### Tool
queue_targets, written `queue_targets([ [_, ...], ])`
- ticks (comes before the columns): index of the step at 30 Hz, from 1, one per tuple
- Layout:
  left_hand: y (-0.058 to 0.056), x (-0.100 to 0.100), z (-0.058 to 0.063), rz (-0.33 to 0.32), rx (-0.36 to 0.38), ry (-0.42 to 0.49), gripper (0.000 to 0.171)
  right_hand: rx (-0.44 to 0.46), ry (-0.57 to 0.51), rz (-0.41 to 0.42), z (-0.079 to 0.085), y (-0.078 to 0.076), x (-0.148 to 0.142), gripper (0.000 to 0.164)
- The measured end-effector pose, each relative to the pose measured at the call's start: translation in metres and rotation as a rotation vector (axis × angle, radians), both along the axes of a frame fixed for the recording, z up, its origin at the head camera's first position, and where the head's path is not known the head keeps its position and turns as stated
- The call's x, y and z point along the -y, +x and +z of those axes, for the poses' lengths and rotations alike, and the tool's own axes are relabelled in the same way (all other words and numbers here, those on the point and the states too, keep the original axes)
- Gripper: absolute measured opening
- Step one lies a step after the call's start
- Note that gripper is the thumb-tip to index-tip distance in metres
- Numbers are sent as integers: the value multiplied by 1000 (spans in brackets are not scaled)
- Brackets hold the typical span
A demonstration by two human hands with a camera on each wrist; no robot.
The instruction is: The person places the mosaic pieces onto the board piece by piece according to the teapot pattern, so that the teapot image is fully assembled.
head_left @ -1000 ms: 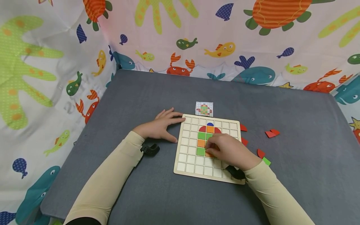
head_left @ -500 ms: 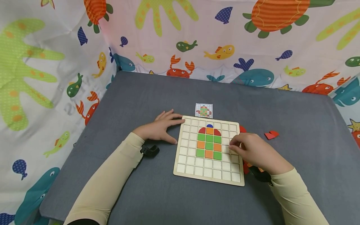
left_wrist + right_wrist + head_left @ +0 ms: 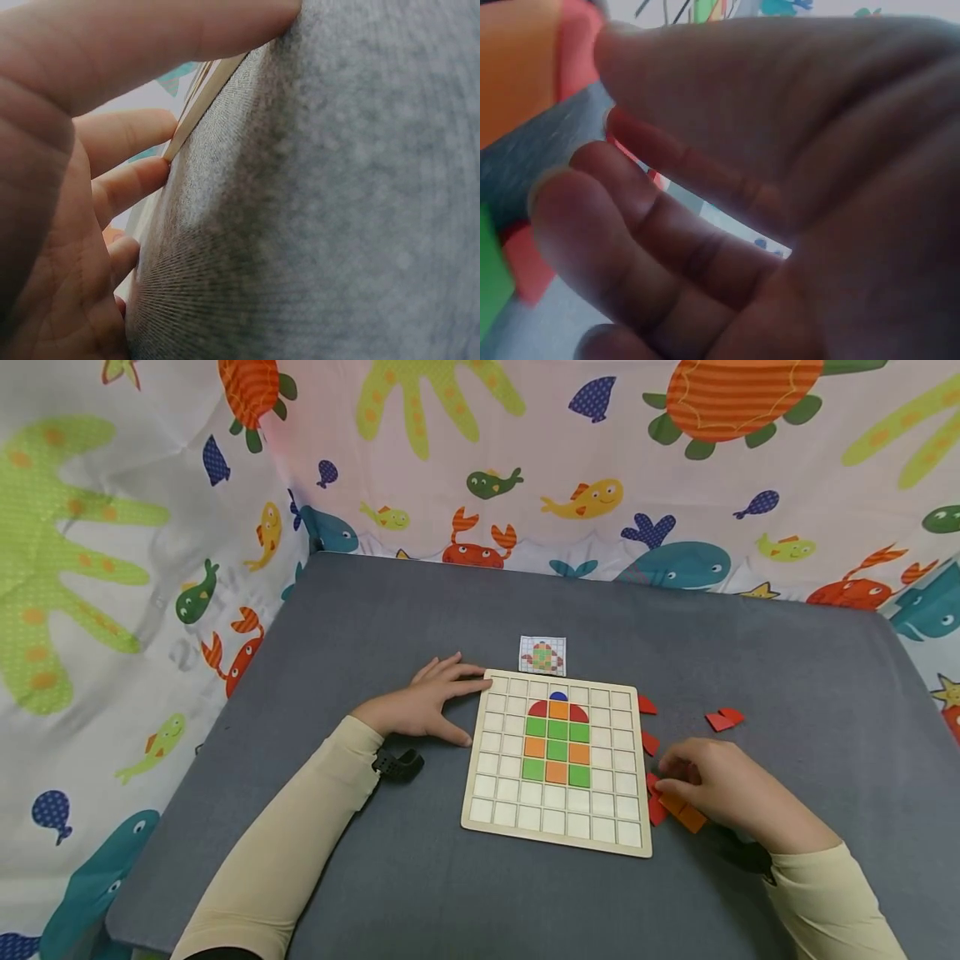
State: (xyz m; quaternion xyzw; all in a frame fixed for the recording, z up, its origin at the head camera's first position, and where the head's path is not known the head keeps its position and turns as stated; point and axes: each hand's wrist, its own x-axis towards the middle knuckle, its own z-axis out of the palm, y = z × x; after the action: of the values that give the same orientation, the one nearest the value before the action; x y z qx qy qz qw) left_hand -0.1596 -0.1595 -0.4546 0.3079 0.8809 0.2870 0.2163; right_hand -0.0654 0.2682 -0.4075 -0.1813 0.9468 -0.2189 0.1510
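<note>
A square wooden grid board point(image 3: 504, 811) lies on the grey table. Green and orange squares fill a block of its middle cells, topped by two red quarter-rounds and a blue half-round point(image 3: 558, 697). My left hand point(image 3: 420, 703) rests beside the board's left edge with spread fingers; in the left wrist view two fingertips touch the wooden edge point(image 3: 196, 112). Right of the board, my right hand point(image 3: 723, 792) hovers over loose orange pieces point(image 3: 684, 814) and red pieces point(image 3: 656, 811). Its fingers are loosely bent, with nothing between thumb and fingers in the right wrist view. A green piece point(image 3: 490, 274) shows below them there.
A small printed card point(image 3: 542, 656) with a coloured grid picture lies behind the board. Two red pieces point(image 3: 724, 720) lie farther right, and more red pieces point(image 3: 647, 705) sit along the board's right edge. A patterned curtain point(image 3: 450, 477) hangs behind the table.
My right hand has left the board's middle and moved right to the loose pieces. A green square now shows in the lower right of the block. The left hand stays put.
</note>
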Motion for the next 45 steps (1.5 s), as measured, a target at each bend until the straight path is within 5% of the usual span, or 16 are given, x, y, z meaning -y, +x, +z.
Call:
queue_targets([
  [12, 1, -1, 3, 11, 10, -5, 96, -9, 6, -15, -8, 16, -17, 18],
  [45, 0, -1, 2, 2, 9, -11, 96, 106, -22, -20, -2, 21, -13, 16],
])
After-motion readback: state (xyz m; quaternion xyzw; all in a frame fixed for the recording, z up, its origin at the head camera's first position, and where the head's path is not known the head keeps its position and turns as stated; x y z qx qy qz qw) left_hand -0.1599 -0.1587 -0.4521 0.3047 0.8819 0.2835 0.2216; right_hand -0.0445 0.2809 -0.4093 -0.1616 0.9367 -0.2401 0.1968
